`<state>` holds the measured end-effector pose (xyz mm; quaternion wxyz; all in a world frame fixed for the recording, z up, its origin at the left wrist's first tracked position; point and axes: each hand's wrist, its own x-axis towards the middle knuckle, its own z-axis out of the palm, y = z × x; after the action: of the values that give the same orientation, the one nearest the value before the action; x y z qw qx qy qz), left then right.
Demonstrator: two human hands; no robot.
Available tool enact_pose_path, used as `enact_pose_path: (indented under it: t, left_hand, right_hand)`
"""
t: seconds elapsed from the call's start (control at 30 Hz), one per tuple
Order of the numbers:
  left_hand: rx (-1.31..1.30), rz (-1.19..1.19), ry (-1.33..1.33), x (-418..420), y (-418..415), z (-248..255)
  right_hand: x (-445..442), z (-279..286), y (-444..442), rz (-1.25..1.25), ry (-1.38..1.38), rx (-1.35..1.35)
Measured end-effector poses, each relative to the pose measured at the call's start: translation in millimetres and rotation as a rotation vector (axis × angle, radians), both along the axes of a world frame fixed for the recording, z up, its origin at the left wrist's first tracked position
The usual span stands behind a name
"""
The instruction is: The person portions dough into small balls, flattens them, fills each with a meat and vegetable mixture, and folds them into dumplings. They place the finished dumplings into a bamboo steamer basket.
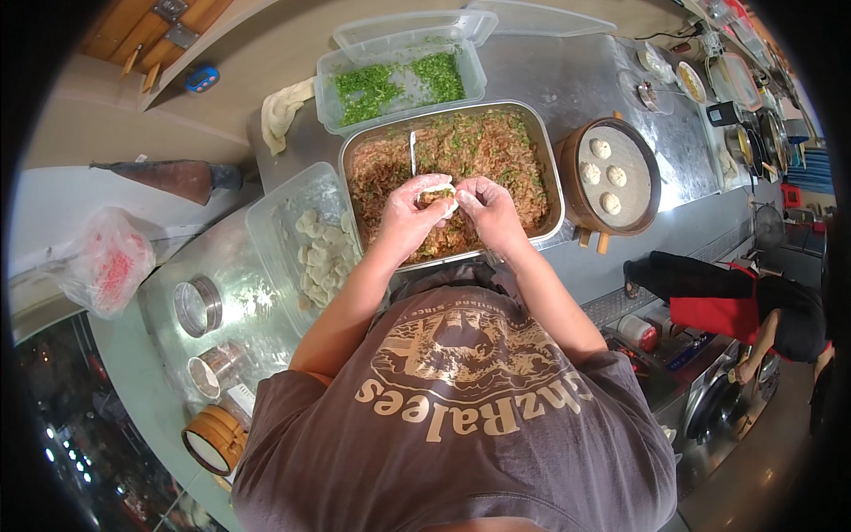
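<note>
My left hand cups a round dough wrapper with meat filling showing in its open top. The fingertips of my right hand pinch the wrapper's edge from the right. Both hands are floury and hover above a large metal tray of minced meat filling flecked with green. A thin spreader or spoon handle stands in the filling. Left of the tray, a clear plastic bin holds many pale dough pieces. At the right, several pleated buns sit spaced out in a round bamboo steamer.
Behind the tray is a plastic box of chopped greens, with a cloth beside it. A metal ring, a flour cup and a small steamer are at lower left. Another person bends over a wok at far right.
</note>
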<state>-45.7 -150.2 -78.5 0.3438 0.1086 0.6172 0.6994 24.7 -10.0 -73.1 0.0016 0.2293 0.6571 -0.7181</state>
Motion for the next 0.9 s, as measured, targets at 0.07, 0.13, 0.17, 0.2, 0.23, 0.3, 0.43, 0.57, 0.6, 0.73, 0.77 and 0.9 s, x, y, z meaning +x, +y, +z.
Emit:
enact_pose_path:
  t: [0.07,0.13,0.17,0.2,0.23,0.3,0.43,0.57,0.6,0.73,0.77,0.9]
  left_hand:
    - [-0.055,-0.06,-0.029,-3.9,-2.6,1.8]
    - [-0.078,-0.091,-0.035,-6.4,-3.6,3.1]
    - [-0.075,-0.111,-0.031,-7.1,-3.8,3.5]
    - [-0.055,-0.115,-0.049,-7.4,-4.1,3.9]
    - [-0.023,-0.122,-0.062,-7.7,-3.8,4.1]
    - [0.015,-0.14,-0.115,-8.2,-3.9,4.5]
    - [-0.091,-0.216,0.136,-12.2,-3.6,3.8]
    - [-0.308,-0.369,0.254,-18.2,-3.8,-0.4]
    - [-0.248,-0.275,0.046,-18.3,-4.1,-2.3]
    - [0.115,-0.015,-0.658,-13.5,-10.1,-12.7]
    - [0.209,0.049,-0.813,-10.2,-12.9,-16.1]
    - [0.277,0.113,-0.704,7.1,-15.5,-32.3]
  right_hand:
    - [1.6,-1.5,1.7,0.003,-0.002,0.01]
    - [2.5,-3.2,2.7,-0.017,-0.028,-0.059]
    - [2.7,-4.0,2.6,-0.006,-0.022,-0.069]
    - [1.7,-5.0,3.0,0.017,-0.03,-0.082]
    - [1.3,-5.8,3.0,0.034,-0.014,-0.096]
    - [0.6,-7.4,2.4,0.076,0.009,0.149]
    - [5.2,-10.5,-0.6,0.066,0.027,0.138]
    - [6.3,-17.9,-2.3,0.002,-0.025,-0.016]
    - [4.4,-20.5,-2.3,0.034,-0.032,0.008]
    - [2.0,-27.7,-1.6,0.047,0.031,0.342]
    - [2.4,-28.8,-2.1,0.046,-0.009,0.44]
    - [7.9,-29.3,-3.5,0.086,0.055,0.207]
